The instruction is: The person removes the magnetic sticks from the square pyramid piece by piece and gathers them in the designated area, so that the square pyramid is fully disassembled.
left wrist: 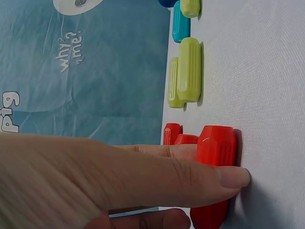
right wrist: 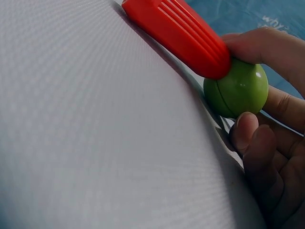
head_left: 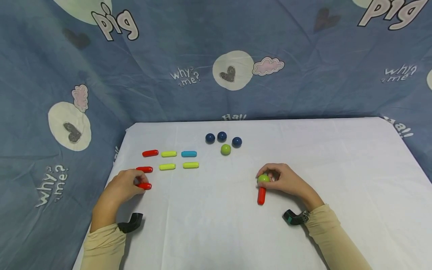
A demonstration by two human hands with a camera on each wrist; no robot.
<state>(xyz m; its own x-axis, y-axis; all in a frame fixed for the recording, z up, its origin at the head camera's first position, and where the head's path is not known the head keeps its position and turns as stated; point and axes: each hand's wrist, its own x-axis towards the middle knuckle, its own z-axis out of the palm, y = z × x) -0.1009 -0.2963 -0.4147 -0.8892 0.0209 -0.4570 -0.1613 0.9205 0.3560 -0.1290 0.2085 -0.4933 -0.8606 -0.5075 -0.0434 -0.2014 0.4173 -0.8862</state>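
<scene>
At the left of the white table, my left hand (head_left: 126, 185) pinches a ridged red rod (left wrist: 217, 143) between thumb and fingers; the rod lies at the table surface. My right hand (head_left: 285, 182) holds a shiny green ball (right wrist: 240, 90) with thumb and fingertips around it. Against that ball stands the end of another red rod (right wrist: 181, 36), which points toward the near side in the head view. Whether ball and rod are joined, I cannot tell. Just beyond the left hand lie two more red rods, one nearer (head_left: 146, 169) and one farther (head_left: 150, 153).
Yellow-green rods (head_left: 167, 167) and a light blue rod (head_left: 189, 154) lie right of the red ones. Three dark blue balls (head_left: 221, 136) and a green ball (head_left: 225, 150) sit near the back edge of the white table (head_left: 209, 225). A patterned blue cloth (head_left: 152, 97) hangs behind.
</scene>
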